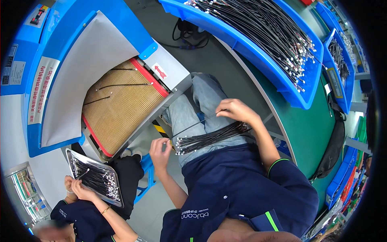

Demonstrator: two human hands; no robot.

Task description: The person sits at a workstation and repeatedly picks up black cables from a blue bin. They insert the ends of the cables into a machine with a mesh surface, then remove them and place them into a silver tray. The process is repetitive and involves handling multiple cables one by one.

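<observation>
One black cable [195, 126] is stretched at a slant above a seated worker's lap, pinched at its lower end between the thumb and fingers of the left hand [160, 152] and near its upper end by the right hand [238, 109]. Beneath it, one loose bundle [211, 139] of similar cables, too many to count, lies across light blue jeans [181, 115]. Three dark strands [123, 85] rest well apart on a tan mesh belt [133, 105] beneath a blue machine hood [121, 16]. At lower left, two hands of a co-worker [83, 190] hold one strand over a metal tray [90, 160] heaped with more.

To the right, a green surface [294, 125] carries one large blue bin [311, 88] packed with cables and a second, smaller bin [350, 86] beside it; a black bag [332, 145] lies near the far edge. Shelving and further bins blur toward the rim.

The surface's pale edge bows past the worker's right side. Grey floor [238, 72] shows between it and the machine, the worker's knees close by the belt's corner.
</observation>
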